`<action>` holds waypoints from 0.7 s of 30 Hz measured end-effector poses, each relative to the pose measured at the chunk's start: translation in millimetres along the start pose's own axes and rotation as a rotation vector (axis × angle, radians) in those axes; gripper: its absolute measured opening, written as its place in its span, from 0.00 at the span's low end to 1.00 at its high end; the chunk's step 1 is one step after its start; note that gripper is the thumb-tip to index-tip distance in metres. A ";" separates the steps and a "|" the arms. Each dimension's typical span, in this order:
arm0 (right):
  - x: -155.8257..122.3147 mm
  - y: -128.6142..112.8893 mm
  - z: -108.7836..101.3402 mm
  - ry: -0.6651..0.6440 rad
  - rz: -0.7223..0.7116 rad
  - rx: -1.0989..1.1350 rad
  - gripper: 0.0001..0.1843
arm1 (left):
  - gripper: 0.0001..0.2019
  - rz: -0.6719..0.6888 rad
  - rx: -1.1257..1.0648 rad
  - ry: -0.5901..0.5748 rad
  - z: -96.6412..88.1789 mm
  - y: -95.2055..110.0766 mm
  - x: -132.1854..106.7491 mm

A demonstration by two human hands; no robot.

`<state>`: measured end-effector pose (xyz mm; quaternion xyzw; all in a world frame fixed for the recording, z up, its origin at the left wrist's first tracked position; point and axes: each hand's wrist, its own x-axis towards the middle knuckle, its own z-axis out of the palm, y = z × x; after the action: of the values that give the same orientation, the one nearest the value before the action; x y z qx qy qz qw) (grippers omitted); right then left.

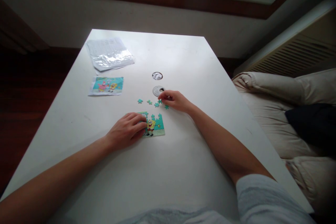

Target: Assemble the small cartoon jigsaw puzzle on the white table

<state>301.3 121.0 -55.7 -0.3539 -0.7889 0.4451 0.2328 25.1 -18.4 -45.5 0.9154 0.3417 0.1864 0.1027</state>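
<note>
A small, partly built cartoon jigsaw (155,126) lies in the middle of the white table (183,59). My left hand (127,130) rests on its left part, fingers curled and pressing it down. Several loose teal pieces (149,102) lie in a row just beyond the jigsaw. My right hand (174,99) is at the right end of that row, fingertips pinched on one loose piece (160,101) on the table.
A reference picture card (107,85) lies at the left. Behind it is a clear plastic bag over paper (109,54). A round table hole (157,75) and its cap (158,90) sit past the pieces. A cushioned sofa (283,112) stands on the right.
</note>
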 end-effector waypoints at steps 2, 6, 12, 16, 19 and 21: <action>-0.7 -3.3 1.4 0.000 -0.022 -0.014 0.12 | 0.09 -0.002 0.002 0.004 0.6 -0.2 -0.2; -2.9 -17.1 8.0 -0.042 -0.119 -0.102 0.10 | 0.09 -0.013 0.013 0.004 1.4 -0.4 -0.4; -6.7 -38.9 28.1 -0.137 -0.225 -0.157 0.10 | 0.10 0.003 -0.001 0.031 0.6 -1.7 0.9; -9.3 -43.8 38.4 -0.180 -0.231 -0.235 0.11 | 0.12 0.026 0.005 0.059 1.5 -4.3 0.8; -10.0 -43.1 41.7 -0.182 -0.227 -0.313 0.11 | 0.12 0.027 0.021 0.057 2.7 -5.2 -0.1; -9.8 -41.6 43.0 -0.172 -0.221 -0.353 0.11 | 0.12 0.025 0.029 0.056 3.4 -5.2 -0.4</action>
<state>263.6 75.7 -41.5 -0.2615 -0.9055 0.3003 0.1466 23.1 -15.1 -50.3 0.9154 0.3358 0.2080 0.0776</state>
